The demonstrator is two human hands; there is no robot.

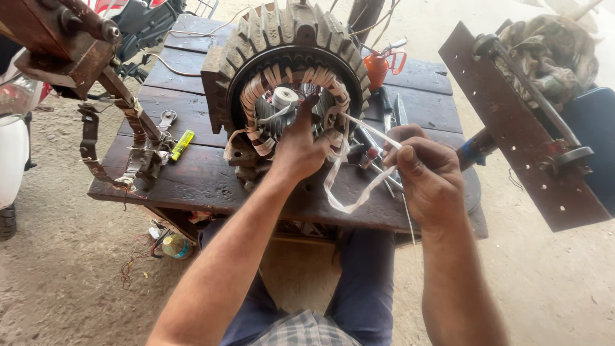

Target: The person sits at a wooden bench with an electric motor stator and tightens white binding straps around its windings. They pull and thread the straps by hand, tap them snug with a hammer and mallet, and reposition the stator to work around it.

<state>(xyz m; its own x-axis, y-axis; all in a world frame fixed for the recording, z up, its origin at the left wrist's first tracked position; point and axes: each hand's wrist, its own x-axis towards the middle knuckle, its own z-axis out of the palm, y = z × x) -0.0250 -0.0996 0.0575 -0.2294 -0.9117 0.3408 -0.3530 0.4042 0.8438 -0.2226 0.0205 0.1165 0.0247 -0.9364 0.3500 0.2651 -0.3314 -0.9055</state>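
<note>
A finned grey motor stator (288, 51) stands on edge on a dark wooden table (192, 173), its opening facing me. White tape is wrapped around the copper winding heads (256, 96) inside. My left hand (300, 144) reaches into the opening, fingers pressed against the lower windings near a white tape roll (284, 97). My right hand (426, 173), to the right of the stator, pinches a strip of white tape (349, 192). The strip loops down below the stator and runs back up to the windings.
A yellow lighter (182, 144) and a metal wrench (166, 119) lie left of the stator. An orange oil can (378, 67) and several hand tools (384, 122) sit to its right. Rusty winding jigs (70, 45) (519, 128) flank the table. Sandy ground lies around.
</note>
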